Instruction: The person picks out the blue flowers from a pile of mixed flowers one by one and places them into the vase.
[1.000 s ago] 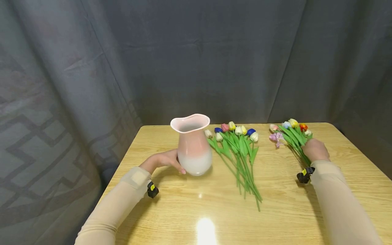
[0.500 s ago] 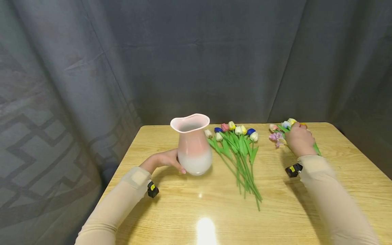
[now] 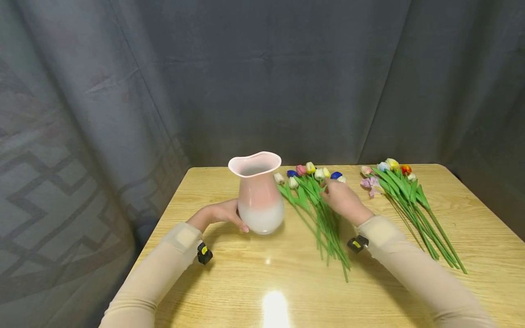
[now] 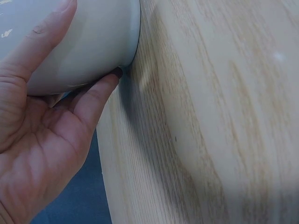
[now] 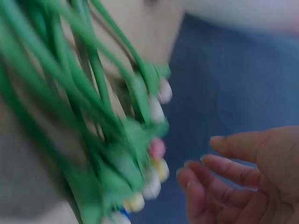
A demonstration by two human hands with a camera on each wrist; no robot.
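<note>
On the left of the table stands a pink-and-white vase point(image 3: 261, 196) with a wavy flared rim. My left hand point(image 3: 221, 214) holds its lower body, and in the left wrist view the thumb lies across the vase wall point(image 4: 98, 42) with other fingers at its far side. Right of the vase lies a bunch of tulips point(image 3: 303, 198) with white, yellow, pink and blue heads. My right hand point(image 3: 343, 199) hovers over this bunch near its heads. In the right wrist view the fingers of that hand point(image 5: 238, 177) are spread loosely, apart from the stems point(image 5: 60, 74), with nothing between them.
A second bunch of tulips point(image 3: 404, 191) lies at the table's right, with orange, yellow, pale blue and peach heads. A purple ruffled flower point(image 3: 371, 183) is beside it. Dark grey curtains point(image 3: 270, 91) hang behind the wooden table point(image 3: 229, 282).
My right hand has let go of the right-hand bunch and moved left to the middle tulips. The right-hand stems now lie spread on the table. My left hand and the vase have stayed put.
</note>
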